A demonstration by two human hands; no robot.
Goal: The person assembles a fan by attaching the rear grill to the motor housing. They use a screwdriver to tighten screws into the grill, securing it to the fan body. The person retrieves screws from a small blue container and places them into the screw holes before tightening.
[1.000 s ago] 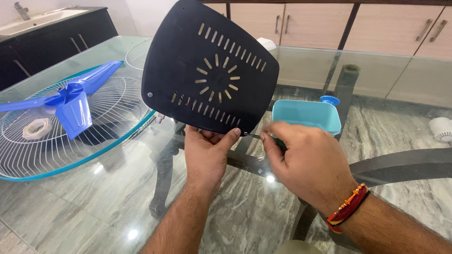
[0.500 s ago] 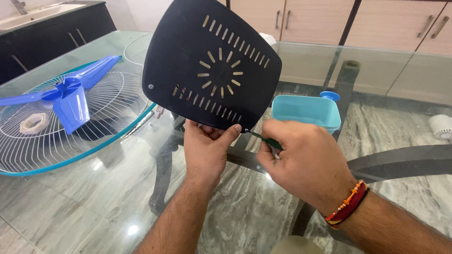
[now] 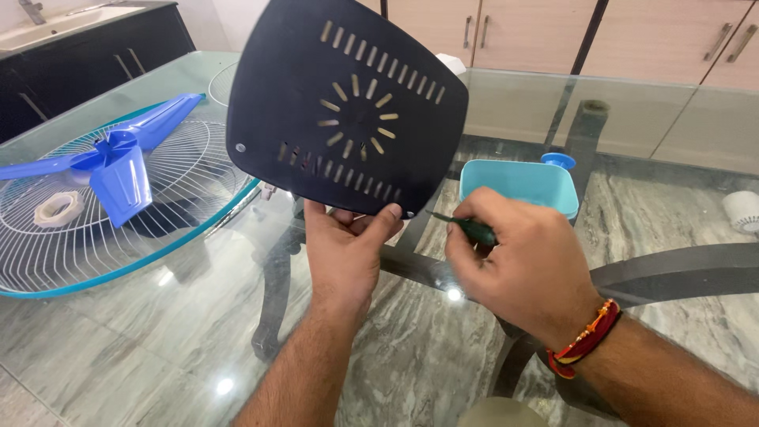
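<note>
Above glass table, left hand gripping black panel (slotted), right hand holding screwdriver

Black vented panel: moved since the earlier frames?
Yes. The black vented panel shifted slightly left and up against the blue tray, held in the left hand.

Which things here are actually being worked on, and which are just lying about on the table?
In use:
black vented cover, held at its lower edge by the left hand
green-handled screwdriver, in the right hand

Lying about:
blue fan blade
wire fan guard
white ring
blue tub
glass table
</note>
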